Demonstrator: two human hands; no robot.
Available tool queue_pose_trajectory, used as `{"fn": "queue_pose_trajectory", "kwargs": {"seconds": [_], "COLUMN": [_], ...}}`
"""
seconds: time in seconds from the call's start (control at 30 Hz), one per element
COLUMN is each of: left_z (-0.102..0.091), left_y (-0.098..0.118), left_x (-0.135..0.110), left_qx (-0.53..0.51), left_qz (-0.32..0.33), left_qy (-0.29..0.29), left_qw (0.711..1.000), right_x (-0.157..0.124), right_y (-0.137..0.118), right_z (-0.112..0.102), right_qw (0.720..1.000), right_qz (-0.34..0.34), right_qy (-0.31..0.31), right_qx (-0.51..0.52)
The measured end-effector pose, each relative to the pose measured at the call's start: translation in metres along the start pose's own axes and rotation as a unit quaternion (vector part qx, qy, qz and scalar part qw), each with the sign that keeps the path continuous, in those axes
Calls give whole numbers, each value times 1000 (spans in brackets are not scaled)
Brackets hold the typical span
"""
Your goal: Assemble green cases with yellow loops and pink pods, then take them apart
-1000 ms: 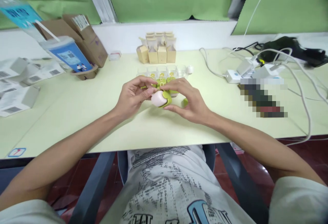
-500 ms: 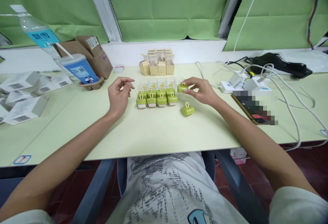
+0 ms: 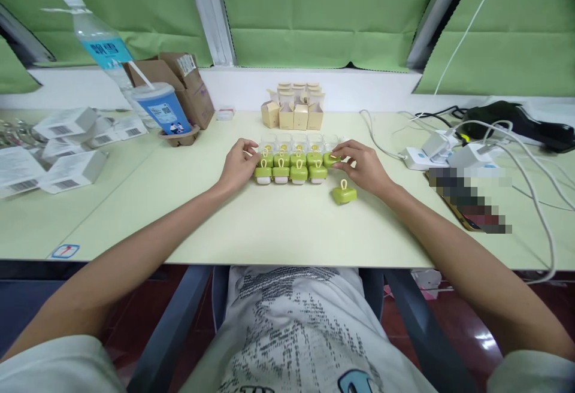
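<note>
The right hand (image 3: 357, 164) pinches a green case (image 3: 331, 160) at the back row's right end; the left hand (image 3: 240, 164) half-curls at the opposite end, its grip unclear. A looped green piece (image 3: 344, 195) lies on the desk (image 3: 287, 231), nearer the right hand.

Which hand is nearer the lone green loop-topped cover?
Right. The right hand is just beyond the cover, slightly to its right; the left hand is well to its left.

The caps (image 3: 344, 196) are green, their loops (image 3: 344, 181) yellowish.
</note>
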State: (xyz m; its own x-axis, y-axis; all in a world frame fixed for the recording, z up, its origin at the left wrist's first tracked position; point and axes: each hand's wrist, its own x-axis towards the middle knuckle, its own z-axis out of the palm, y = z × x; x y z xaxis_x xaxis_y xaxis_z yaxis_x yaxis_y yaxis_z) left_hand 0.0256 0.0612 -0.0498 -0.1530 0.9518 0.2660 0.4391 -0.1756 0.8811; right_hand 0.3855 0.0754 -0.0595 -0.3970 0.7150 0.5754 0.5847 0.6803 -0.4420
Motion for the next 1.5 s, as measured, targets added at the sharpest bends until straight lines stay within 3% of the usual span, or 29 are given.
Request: {"fn": "queue_pose_trajectory", "kwargs": {"seconds": [0.37, 0.57, 0.73, 0.8, 0.9, 1.0, 1.1, 1.17, 1.23, 1.37, 1.43, 1.5], "left_z": [2, 2, -1, 2, 15, 34, 57, 73, 90, 112, 109, 96], "left_y": [4, -10, -17, -10, 6, 25, 46, 61, 73, 88, 88, 82], "left_x": [-4, 1, 1, -12, -44, -73, -83, -82, -78, -75, -76, -76], "left_qx": [32, 52, 82, 94, 123, 185, 292, 337, 359, 359, 329, 282], "left_qz": [30, 63, 192, 278, 428, 579, 683, 717, 722, 722, 723, 714], "left_qy": [-5, -8, 66, 78, -10, -141, -194, -201, -210, -239, -243, -239], "left_qw": [999, 997, 976, 953, 895, 781, 640, 576, 552, 541, 556, 595], "right_x": [-1, 0, 4, 4, 4, 6, 6, 6, 8, 14, 16, 16], "right_y": [2, -2, 26, 49, 81, 94, 90, 85, 83, 90, 96, 100], "right_z": [-1, -3, -16, -20, -17, -9, -6, -7, -8, -6, -3, 0], "right_qw": [999, 999, 992, 988, 985, 985, 995, 998, 997, 991, 990, 988], "right_qz": [36, 36, 57, 68, 62, 56, 33, 16, 29, 98, 106, 111], "right_qy": [-8, -10, 79, 76, -12, -65, -15, 37, 61, 51, 60, 88], "right_qx": [18, -5, -75, -115, -161, -148, -91, -47, -33, -74, -73, -58]}}
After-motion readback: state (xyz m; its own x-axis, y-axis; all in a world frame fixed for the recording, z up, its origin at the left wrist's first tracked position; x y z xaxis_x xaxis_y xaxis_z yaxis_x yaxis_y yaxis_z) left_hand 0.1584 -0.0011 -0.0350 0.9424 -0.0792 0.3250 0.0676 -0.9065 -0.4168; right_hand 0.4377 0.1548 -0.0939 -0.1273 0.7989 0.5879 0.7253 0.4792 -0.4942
